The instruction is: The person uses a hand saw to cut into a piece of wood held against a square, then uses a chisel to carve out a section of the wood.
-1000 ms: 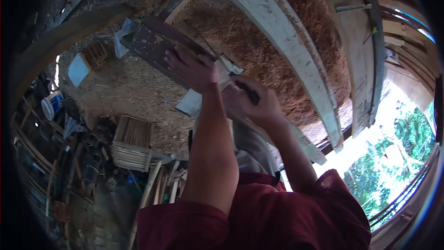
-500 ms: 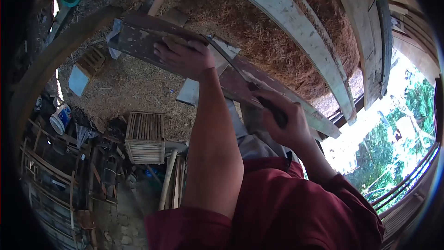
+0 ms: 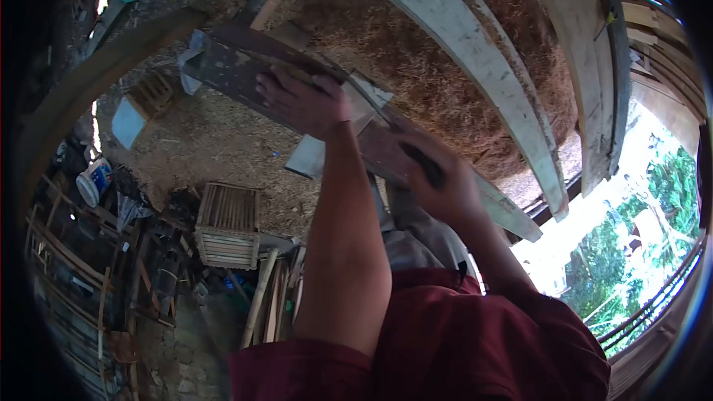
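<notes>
My right hand [image 3: 440, 178] is wrapped round the dark handle of a handsaw [image 3: 370, 98]. Its narrow blade reaches up and left across a light-coloured piece of wood [image 3: 359, 110] on a long brown plank [image 3: 223, 68]. Fingers spread, my left hand [image 3: 304, 100] lies flat on the wood left of the blade, pressing down. What exactly sits under its palm is partly hidden. A pale flat piece [image 3: 306, 156] sticks out below the plank's near edge, beside my left wrist.
Long curved boards [image 3: 475, 52] stand to the upper right, above a heap of shavings [image 3: 423, 89]. A slatted wooden crate [image 3: 229, 224] rests on the littered ground. Further left are a white bucket [image 3: 93, 182] and a small wooden stool-like object [image 3: 141, 108].
My right hand and the saw have moved up and left, nearer my left hand. My left hand stays flat on the wood. The whole view has shifted slightly.
</notes>
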`<state>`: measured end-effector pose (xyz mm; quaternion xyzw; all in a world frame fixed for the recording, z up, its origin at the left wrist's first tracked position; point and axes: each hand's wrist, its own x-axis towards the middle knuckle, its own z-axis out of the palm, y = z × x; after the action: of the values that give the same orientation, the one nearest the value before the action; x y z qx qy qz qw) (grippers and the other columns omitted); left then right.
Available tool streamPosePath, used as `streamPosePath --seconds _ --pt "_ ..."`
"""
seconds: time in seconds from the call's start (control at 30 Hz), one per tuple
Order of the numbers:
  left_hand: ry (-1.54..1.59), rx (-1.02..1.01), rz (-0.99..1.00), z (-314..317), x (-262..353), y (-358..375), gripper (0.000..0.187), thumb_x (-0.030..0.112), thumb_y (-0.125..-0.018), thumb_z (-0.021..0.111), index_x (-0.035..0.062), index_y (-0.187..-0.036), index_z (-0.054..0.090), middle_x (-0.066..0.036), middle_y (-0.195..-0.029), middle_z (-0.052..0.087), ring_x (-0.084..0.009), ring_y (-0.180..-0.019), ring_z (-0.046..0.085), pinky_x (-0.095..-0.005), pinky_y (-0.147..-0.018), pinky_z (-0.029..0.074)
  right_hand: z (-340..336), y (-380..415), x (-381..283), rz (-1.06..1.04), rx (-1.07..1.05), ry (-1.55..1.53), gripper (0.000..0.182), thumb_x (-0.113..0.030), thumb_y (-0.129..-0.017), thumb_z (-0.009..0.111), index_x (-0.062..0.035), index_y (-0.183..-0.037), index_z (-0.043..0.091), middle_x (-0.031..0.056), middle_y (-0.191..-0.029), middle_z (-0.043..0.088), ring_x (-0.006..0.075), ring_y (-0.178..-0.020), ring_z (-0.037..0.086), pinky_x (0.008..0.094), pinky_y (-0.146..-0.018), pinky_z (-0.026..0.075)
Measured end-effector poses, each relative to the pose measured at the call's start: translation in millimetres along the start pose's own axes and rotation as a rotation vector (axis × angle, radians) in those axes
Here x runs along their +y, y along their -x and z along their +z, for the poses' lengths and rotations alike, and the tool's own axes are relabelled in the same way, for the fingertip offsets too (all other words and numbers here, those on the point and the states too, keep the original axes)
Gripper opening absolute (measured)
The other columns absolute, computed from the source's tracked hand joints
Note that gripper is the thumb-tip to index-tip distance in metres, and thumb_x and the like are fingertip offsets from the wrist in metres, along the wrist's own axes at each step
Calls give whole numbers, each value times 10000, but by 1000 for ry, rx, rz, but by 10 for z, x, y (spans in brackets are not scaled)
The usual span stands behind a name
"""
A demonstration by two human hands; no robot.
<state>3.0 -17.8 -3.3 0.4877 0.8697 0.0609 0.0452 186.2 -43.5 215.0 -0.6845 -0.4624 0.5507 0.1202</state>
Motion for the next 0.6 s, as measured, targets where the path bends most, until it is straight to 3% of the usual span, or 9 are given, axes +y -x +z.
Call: streamPosePath --seconds 0.1,0.2,0.3,0.43,0.6 --pt "-23 -8 -4 -38 24 54 734 393 -1020 464 34 -1651 352 -295 -1724 289 -500 -1614 281 -658 -1293 296 -256 366 -46 75 -57 -58 383 -165 -957 712 -125 -1337 735 191 -1252 769 399 -1158 747 455 -994 596" --pt "-8 76 29 15 6 53 712 429 -1045 467 24 -1625 396 -310 -1694 346 -514 -1578 347 -671 -1248 342 3 -153 -18 -69 -50 -3 382 -138 -957 709 -95 -1336 728 200 -1289 756 389 -1228 727 450 -1038 580" --pt "12 66 5 -2 85 -11 717 445 -1045 478 28 -1623 403 -309 -1693 348 -509 -1573 356 -661 -1247 348 60 -270 68 -115 -21 -39 372 -136 -960 707 -92 -1329 727 190 -1280 760 387 -1215 733 451 -1036 581" --pt "-11 50 6 -35 21 60 720 459 -1047 487 34 -1623 405 -306 -1687 356 -503 -1571 361 -658 -1247 348 -203 367 -48 -2 -21 -85 356 -155 -963 718 -90 -1313 724 186 -1235 767 407 -1154 746 443 -1012 592" --pt "-1 80 12 -14 36 42 713 454 -1046 497 48 -1624 408 -301 -1689 353 -498 -1575 357 -661 -1246 349 74 -142 54 -71 -3 0 354 -177 -957 728 -99 -1303 732 179 -1205 782 404 -1076 769 454 -943 613"
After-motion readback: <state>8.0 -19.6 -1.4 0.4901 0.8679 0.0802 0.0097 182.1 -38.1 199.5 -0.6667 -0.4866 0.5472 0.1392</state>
